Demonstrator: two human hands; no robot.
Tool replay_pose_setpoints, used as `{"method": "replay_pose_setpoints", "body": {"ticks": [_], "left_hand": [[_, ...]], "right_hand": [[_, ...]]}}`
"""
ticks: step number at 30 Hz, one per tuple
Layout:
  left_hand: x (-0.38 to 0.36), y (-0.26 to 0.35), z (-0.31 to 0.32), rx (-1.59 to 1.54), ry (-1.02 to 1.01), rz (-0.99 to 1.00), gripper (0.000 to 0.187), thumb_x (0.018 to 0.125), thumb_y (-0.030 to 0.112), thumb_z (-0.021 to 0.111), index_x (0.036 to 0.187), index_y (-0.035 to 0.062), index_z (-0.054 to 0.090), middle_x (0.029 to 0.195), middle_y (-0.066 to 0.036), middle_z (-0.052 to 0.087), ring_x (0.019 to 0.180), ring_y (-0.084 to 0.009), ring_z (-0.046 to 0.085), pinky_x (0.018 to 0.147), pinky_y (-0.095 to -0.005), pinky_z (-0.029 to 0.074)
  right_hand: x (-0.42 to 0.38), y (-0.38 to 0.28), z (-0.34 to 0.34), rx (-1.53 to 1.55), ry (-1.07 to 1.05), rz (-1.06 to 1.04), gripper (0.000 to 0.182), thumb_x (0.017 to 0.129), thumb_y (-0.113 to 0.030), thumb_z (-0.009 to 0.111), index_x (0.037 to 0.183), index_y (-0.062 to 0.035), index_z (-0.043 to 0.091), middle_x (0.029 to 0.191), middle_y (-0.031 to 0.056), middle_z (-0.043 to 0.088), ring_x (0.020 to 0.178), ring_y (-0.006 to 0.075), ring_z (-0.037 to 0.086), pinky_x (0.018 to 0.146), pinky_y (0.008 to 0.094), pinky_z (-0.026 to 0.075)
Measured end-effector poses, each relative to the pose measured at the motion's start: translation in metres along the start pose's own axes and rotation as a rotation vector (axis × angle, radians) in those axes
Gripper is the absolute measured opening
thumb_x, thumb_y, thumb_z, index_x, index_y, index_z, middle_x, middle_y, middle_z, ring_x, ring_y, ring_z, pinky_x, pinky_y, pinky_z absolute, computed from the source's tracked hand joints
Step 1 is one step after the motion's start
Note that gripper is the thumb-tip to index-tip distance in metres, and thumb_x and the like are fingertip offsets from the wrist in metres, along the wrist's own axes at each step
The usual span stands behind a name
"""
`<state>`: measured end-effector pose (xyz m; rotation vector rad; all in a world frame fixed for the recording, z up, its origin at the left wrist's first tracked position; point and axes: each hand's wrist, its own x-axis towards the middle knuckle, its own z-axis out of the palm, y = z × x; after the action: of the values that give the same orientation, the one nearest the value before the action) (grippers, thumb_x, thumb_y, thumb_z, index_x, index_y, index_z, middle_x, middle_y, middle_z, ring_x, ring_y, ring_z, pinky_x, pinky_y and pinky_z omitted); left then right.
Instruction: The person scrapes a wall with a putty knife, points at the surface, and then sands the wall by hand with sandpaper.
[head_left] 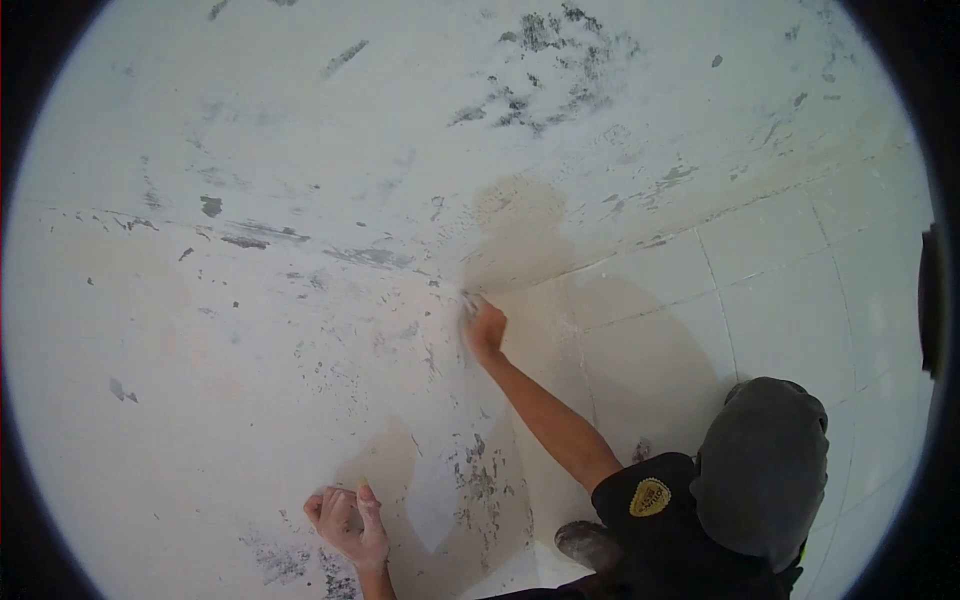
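Neither of my hands shows. A co-worker in a grey cap and a black short-sleeved top is at the right. The co-worker's raised hand is closed at the corner where the surfaces meet, on a small greyish thing that I cannot make out. Another hand, dusted white, appears at the lower left with curled fingers. Its forearm leaves the frame at the bottom, and it seems to be the same co-worker's. Whether it holds anything is unclear.
Pale walls with dark scuffs and patches fill the left and top. Large light tiles with visible joints lie at the right. A dark rounded object is beside the co-worker, and a dark strip stands at the right edge.
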<state>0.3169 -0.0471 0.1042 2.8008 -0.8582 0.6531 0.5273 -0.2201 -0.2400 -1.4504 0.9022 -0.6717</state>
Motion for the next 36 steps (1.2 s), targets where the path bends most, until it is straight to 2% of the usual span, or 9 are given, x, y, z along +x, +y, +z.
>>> {"method": "replay_pose_setpoints", "body": {"ticks": [7,8,14,20,22,24,27,31,36], "left_hand": [[0.0,0.003,0.0,0.004,-0.001,-0.001,0.041,0.094,0.022,0.067,0.058,0.0092,0.052,0.058,-0.001,0.049,0.066,-0.0195,0.041,0.085,-0.0345,0.031],[0.002,0.003,0.001,0.006,0.022,0.01,0.037,0.092,0.023,0.068,0.059,0.0105,0.055,0.058,-0.001,0.05,0.063,-0.0194,0.043,0.083,-0.0344,0.031],[0.002,0.003,0.0,0.014,0.02,0.011,0.041,0.094,0.024,0.068,0.058,0.011,0.054,0.058,-0.001,0.052,0.062,-0.0189,0.042,0.083,-0.0344,0.031],[0.0,0.0,-0.002,0.007,0.012,0.029,0.041,0.094,0.023,0.068,0.058,0.0109,0.054,0.057,0.0,0.052,0.061,-0.0183,0.042,0.083,-0.0344,0.031],[-0.001,-0.004,0.0,0.009,0.018,0.032,0.04,0.093,0.022,0.068,0.058,0.0112,0.054,0.057,0.0,0.051,0.06,-0.0182,0.041,0.083,-0.0343,0.031],[-0.001,-0.003,0.0,0.01,0.019,0.04,0.04,0.093,0.021,0.069,0.058,0.0115,0.053,0.056,0.0,0.05,0.059,-0.018,0.041,0.083,-0.0341,0.031],[0.002,0.0,0.005,0.007,0.032,0.054,0.04,0.092,0.019,0.069,0.057,0.0117,0.051,0.055,0.0,0.048,0.058,-0.0192,0.04,0.082,-0.034,0.031],[0.001,-0.007,0.006,0.106,0.015,0.112,0.039,0.091,0.018,0.068,0.057,0.0102,0.049,0.055,-0.001,0.046,0.06,-0.0205,0.039,0.084,-0.0342,0.031],[0.0,-0.003,0.002,0.079,-0.038,0.054,0.039,0.091,0.018,0.066,0.057,0.0095,0.049,0.056,-0.002,0.044,0.064,-0.0202,0.038,0.086,-0.0344,0.031]], "right_hand": [[-0.044,-0.055,-0.02,0.416,-0.116,-0.395,0.052,0.073,0.013,0.054,0.115,-0.0101,0.073,0.119,0.0133,0.073,0.108,0.0292,0.071,0.091,0.0335,0.055],[-0.041,-0.054,-0.036,0.362,-0.188,-0.129,0.051,0.074,0.014,0.053,0.115,-0.0093,0.073,0.116,0.0141,0.073,0.108,0.0301,0.071,0.091,0.0348,0.056],[-0.045,-0.088,-0.034,0.184,-0.085,-0.068,0.052,0.074,0.013,0.052,0.117,-0.0088,0.072,0.113,0.0171,0.073,0.102,0.0347,0.071,0.084,0.0363,0.056],[-0.056,-0.092,-0.026,0.416,-0.154,-0.522,0.061,0.073,0.014,0.052,0.123,-0.0152,0.069,0.127,0.0112,0.07,0.113,0.0293,0.069,0.092,0.0369,0.058],[-0.036,-0.028,-0.009,0.298,-0.21,-0.108,0.055,0.079,0.005,0.057,0.128,-0.0172,0.068,0.117,0.0137,0.073,0.101,0.029,0.072,0.081,0.0381,0.058],[-0.016,-0.016,-0.015,0.142,0.088,-0.114,0.04,0.08,-0.005,0.064,0.12,-0.011,0.071,0.097,0.0188,0.074,0.086,0.0368,0.071,0.071,0.0428,0.056],[-0.02,-0.059,-0.019,-0.048,-0.089,-0.008,0.036,0.079,-0.008,0.066,0.115,-0.0088,0.072,0.091,0.0201,0.073,0.082,0.039,0.07,0.07,0.0467,0.055],[-0.035,-0.109,-0.01,0.124,0.14,-0.571,0.05,0.073,-0.007,0.07,0.123,-0.0093,0.068,0.081,0.0201,0.07,0.074,0.0398,0.068,0.069,0.0487,0.055],[-0.002,-0.036,-0.004,-0.039,-0.054,-0.274,0.054,0.071,-0.002,0.068,0.124,-0.0103,0.067,0.087,0.0198,0.071,0.073,0.0371,0.069,0.067,0.0454,0.056]]}}
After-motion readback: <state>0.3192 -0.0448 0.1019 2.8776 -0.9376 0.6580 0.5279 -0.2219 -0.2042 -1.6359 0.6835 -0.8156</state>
